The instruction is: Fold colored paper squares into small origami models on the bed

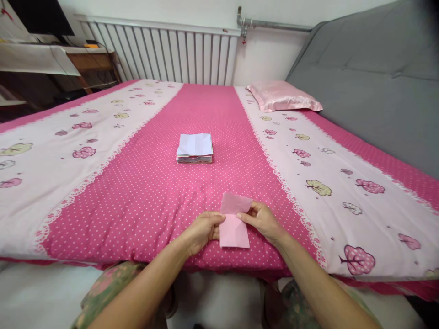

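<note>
A piece of pink paper [234, 232] with a crease across its middle is held between my two hands, just over the front edge of the bed. My left hand [205, 229] pinches its left edge near the crease, thumb on top. On the other side, my right hand [262, 220] grips the right edge, its thumb lying on the crease and its fingers behind the upper part. Farther back on the bed lies a stack of paper sheets [195, 145], white on top with coloured edges below. Neither hand touches that stack.
The bed has a pink dotted cover [154, 192] with white tree-print bands. A pink pillow [284, 96] lies at the back right by a grey padded headboard [360, 68]. Behind stands a white radiator [164, 52]; a desk [89, 59] with a monitor [41, 18] is at the left.
</note>
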`<state>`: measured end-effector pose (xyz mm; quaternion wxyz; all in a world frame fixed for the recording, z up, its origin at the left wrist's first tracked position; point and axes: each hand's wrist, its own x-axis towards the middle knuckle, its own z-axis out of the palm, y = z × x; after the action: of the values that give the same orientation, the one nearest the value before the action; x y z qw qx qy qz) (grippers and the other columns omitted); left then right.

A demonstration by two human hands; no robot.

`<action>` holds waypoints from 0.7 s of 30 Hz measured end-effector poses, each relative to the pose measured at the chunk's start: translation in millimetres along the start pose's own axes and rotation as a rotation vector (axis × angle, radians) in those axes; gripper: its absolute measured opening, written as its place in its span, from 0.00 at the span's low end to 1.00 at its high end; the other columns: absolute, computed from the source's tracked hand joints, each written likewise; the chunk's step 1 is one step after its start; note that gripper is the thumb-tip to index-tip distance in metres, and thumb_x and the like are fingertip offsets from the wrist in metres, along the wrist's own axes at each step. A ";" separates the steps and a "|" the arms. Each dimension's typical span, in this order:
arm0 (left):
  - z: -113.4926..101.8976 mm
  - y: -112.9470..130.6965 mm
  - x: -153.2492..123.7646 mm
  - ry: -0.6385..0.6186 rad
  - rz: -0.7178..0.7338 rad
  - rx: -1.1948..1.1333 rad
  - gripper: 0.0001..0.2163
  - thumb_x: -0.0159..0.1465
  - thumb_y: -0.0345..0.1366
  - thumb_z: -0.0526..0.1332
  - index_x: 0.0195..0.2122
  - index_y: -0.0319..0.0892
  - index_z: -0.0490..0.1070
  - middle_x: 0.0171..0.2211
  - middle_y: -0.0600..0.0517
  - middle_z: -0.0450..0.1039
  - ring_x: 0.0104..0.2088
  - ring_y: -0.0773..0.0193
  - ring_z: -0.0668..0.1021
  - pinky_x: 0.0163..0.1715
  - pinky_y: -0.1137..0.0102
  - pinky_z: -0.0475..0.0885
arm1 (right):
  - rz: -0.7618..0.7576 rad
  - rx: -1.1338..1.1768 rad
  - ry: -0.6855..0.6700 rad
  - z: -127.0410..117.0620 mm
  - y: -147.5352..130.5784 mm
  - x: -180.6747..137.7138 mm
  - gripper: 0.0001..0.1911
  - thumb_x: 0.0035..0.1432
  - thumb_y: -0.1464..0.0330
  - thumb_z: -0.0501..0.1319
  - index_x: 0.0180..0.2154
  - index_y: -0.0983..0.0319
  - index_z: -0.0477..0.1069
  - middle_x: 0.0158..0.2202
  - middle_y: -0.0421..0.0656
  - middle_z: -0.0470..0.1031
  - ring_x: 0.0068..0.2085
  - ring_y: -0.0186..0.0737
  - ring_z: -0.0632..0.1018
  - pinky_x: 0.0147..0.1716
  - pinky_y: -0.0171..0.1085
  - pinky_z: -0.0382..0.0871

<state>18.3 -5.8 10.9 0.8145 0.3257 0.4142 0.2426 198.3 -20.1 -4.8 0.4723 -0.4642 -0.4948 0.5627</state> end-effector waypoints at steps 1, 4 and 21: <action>0.4 0.3 -0.3 0.007 -0.001 -0.004 0.07 0.58 0.31 0.58 0.34 0.33 0.71 0.29 0.44 0.76 0.26 0.65 0.77 0.29 0.72 0.71 | -0.002 -0.002 -0.008 0.0 -0.5 -0.3 0.14 0.42 0.64 0.67 0.34 0.61 0.75 0.32 0.42 0.78 0.34 0.41 0.77 0.37 0.41 0.70; 1.6 1.4 -1.1 0.033 0.005 -0.022 0.06 0.58 0.30 0.57 0.34 0.34 0.71 0.29 0.45 0.76 0.26 0.65 0.77 0.29 0.72 0.72 | -0.010 -0.040 -0.061 0.2 -3.6 -0.7 0.12 0.46 0.64 0.65 0.36 0.60 0.75 0.33 0.42 0.77 0.35 0.40 0.76 0.36 0.40 0.70; -4.7 8.0 1.7 -0.090 0.015 -0.314 0.14 0.57 0.27 0.50 0.41 0.28 0.68 0.31 0.41 0.76 0.26 0.65 0.77 0.29 0.73 0.72 | -0.341 -0.543 -0.354 -4.9 -19.7 -6.4 0.36 0.37 0.82 0.57 0.51 0.53 0.67 0.56 0.44 0.61 0.56 0.49 0.64 0.52 0.49 0.58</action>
<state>14.4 2.2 13.7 0.8712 0.2079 0.3319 0.2959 205.4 -24.6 14.8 0.3259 -0.3792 -0.7704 0.3956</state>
